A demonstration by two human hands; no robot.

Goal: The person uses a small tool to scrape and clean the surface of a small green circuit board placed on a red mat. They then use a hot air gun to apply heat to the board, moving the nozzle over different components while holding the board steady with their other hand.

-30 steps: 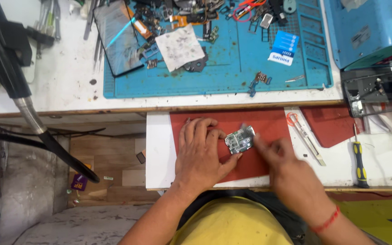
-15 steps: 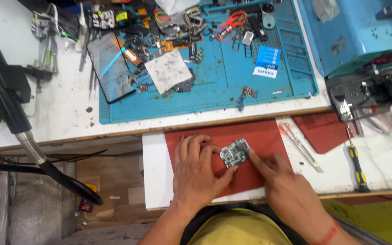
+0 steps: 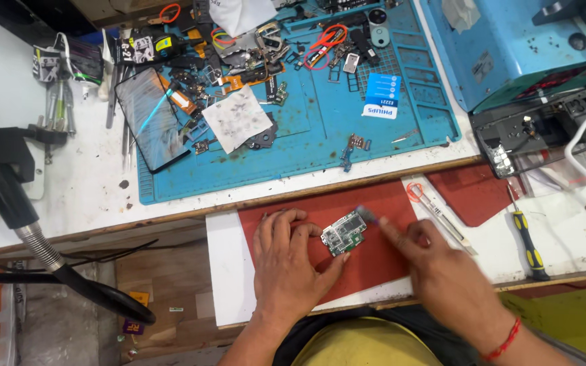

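Head view shows your left hand (image 3: 286, 268) lying flat on the red mat (image 3: 381, 261), fingers (image 3: 283, 224) spread and open, the thumb and the side of the hand pressed against the lower left edge of the small circuit board (image 3: 344, 234). That board lies on the mat, tilted, near the middle of the white worktop (image 3: 228, 271) in front of you, and your left hand steadies it rather than closing around it.

Your right hand (image 3: 442, 271) comes in from the right, blurred, with the fingers drawn together and pointing at the board's upper right corner. A small dark tip shows there, but you cannot tell whether the fingers grip a tool or only touch the board.

Just right of that hand lie tweezers (image 3: 442, 217) with a red loop, and farther right a screwdriver (image 3: 527, 240) with a yellow and black handle. Beyond the mat, a blue work mat (image 3: 320, 129) carries a phone (image 3: 152, 118) with a dark screen, a scrap of paper (image 3: 237, 125) and many loose parts.
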